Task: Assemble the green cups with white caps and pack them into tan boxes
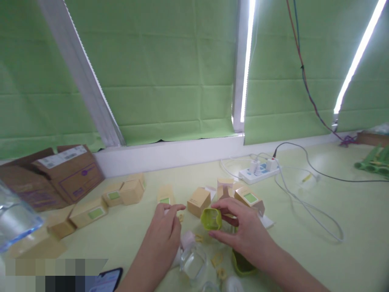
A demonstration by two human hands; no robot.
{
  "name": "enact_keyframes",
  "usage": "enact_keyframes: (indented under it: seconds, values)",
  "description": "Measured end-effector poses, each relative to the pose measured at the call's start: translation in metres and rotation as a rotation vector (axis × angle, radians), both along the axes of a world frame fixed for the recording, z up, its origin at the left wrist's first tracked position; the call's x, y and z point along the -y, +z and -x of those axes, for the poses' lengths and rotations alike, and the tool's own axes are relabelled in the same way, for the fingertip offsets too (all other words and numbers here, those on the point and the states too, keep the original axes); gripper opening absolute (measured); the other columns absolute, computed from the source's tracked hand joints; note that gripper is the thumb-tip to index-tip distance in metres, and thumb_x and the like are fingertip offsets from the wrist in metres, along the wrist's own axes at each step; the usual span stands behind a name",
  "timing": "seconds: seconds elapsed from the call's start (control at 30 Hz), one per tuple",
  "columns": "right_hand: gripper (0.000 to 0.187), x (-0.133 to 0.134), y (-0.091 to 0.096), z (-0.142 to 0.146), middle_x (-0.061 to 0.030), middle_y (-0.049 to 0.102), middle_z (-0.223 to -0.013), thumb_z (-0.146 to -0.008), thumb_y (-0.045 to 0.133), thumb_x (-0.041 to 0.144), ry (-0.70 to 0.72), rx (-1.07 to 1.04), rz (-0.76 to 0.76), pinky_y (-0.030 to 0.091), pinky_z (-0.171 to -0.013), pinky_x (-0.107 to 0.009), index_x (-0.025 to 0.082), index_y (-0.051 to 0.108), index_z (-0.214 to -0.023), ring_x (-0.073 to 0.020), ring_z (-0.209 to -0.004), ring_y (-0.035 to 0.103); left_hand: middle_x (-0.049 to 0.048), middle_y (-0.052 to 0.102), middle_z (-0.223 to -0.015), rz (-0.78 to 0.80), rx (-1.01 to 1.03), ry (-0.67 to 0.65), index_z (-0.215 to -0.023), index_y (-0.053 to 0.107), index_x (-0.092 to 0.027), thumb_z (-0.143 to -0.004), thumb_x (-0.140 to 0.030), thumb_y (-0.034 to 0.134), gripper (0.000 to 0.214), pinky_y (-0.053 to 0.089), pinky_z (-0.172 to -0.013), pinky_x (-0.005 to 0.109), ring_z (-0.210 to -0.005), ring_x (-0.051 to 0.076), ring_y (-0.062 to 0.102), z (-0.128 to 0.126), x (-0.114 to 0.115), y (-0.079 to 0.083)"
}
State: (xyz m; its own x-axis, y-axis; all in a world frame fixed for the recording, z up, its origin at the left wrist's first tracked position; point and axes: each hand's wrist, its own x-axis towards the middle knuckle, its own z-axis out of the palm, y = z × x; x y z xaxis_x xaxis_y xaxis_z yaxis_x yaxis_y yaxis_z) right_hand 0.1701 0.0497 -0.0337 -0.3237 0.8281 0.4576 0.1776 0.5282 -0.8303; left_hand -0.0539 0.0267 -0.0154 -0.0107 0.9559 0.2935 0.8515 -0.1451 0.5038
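Nearest me, a clear object (18,221) with a blue edge showed at the far left, partly out of view. My phone (107,280) lay left of my left forearm. Between my hands was the small green cup (210,219), held at the fingertips of my right hand (243,223); I pinched it with the thumb below and fingers above, its lobed mouth turned toward me. My left hand (165,233) was just beside, apart from the cup, its fingers bent and close together. Something white showed partly beneath that hand, and I could not tell whether I gripped it. Under my right hand stood a larger green cup (243,265), partly covered. A clear container (193,263) lay on the bench (319,207) right of my left wrist, with a pinkish cap (187,239) just beyond and yellow pieces (217,259) to its right. Past my fingertips were a small carton (199,201) and a box with a green label (249,198); farther off lay a white power strip (258,173).
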Motion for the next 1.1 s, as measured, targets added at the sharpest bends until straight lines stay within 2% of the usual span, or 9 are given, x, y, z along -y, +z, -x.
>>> enact_keyframes:
  seconds: [0.17, 0.33, 0.5, 0.63, 0.83, 0.97, 1.1]
  values:
    - [0.043, 0.002, 0.003, 0.002, -0.0065, 0.067, -0.111, -0.074, 0.084, 0.021, -0.031, 0.130, -0.064, 0.056, -0.092, -0.038, 0.023, 0.067, -0.113, -0.0238, -0.104, 0.065, 0.0130, 0.068, -0.117, 0.114, -0.029, 0.040, -0.114, 0.065, -0.017, -0.090, -0.024, 0.040, 0.035, 0.044, -0.100, 0.045, -0.111, 0.028, 0.062, 0.005, -0.007, 0.016]
    - [0.043, 0.002, 0.007, 0.007, -0.0094, 0.069, -0.115, -0.078, 0.082, 0.029, -0.071, 0.319, -0.124, 0.049, -0.101, -0.044, 0.021, 0.069, -0.118, -0.0281, -0.112, 0.061, 0.0099, 0.075, -0.105, 0.191, -0.072, 0.041, -0.105, 0.068, -0.018, -0.091, -0.027, 0.047, 0.027, 0.046, -0.090, 0.039, -0.098, 0.027, 0.067, 0.009, -0.011, 0.024]
    - [0.041, 0.004, 0.018, 0.018, -0.0122, 0.070, -0.116, -0.080, 0.079, 0.035, -0.100, 0.536, -0.141, 0.048, -0.100, -0.046, 0.019, 0.071, -0.116, -0.0319, -0.115, 0.060, 0.0082, 0.075, -0.086, 0.220, -0.101, 0.015, -0.085, 0.070, -0.019, -0.088, -0.025, 0.050, 0.022, 0.046, -0.075, 0.034, -0.084, 0.026, 0.069, 0.010, -0.017, 0.016]
    - [0.041, 0.002, 0.028, 0.029, -0.0145, 0.071, -0.115, -0.081, 0.077, 0.037, -0.106, 0.699, -0.161, 0.052, -0.095, -0.046, 0.017, 0.070, -0.116, -0.0337, -0.114, 0.061, 0.0102, 0.075, -0.085, 0.192, -0.084, 0.009, -0.081, 0.069, -0.018, -0.088, -0.025, 0.047, 0.024, 0.046, -0.074, 0.035, -0.083, 0.027, 0.069, 0.010, -0.019, 0.009]
    - [0.033, -0.002, 0.028, 0.045, -0.0168, 0.073, -0.109, -0.084, 0.073, 0.037, -0.169, 0.774, -0.157, 0.053, -0.087, -0.045, 0.014, 0.071, -0.107, -0.0359, -0.109, 0.063, 0.0081, 0.076, -0.097, 0.094, 0.040, -0.007, -0.092, 0.071, -0.021, -0.089, -0.033, 0.047, 0.027, 0.048, -0.087, 0.037, -0.093, 0.025, 0.069, 0.019, -0.010, -0.002]
    - [0.028, -0.003, 0.021, 0.049, -0.0169, 0.074, -0.105, -0.087, 0.069, 0.035, -0.173, 0.821, -0.183, 0.050, -0.091, -0.044, 0.012, 0.073, -0.104, -0.0358, -0.111, 0.061, 0.0095, 0.075, -0.110, 0.018, 0.174, 0.066, -0.103, 0.071, -0.020, -0.090, -0.041, 0.043, 0.037, 0.052, -0.087, 0.038, -0.101, 0.025, 0.068, 0.028, -0.002, -0.014]
    - [0.026, -0.005, 0.017, 0.045, -0.0174, 0.074, -0.104, -0.088, 0.068, 0.035, -0.160, 0.843, -0.201, 0.047, -0.093, -0.045, 0.012, 0.073, -0.100, -0.0368, -0.112, 0.059, 0.0085, 0.074, -0.112, -0.081, 0.294, 0.140, -0.101, 0.071, -0.021, -0.092, -0.045, 0.041, 0.039, 0.053, -0.088, 0.039, -0.105, 0.026, 0.067, 0.030, 0.004, -0.018]
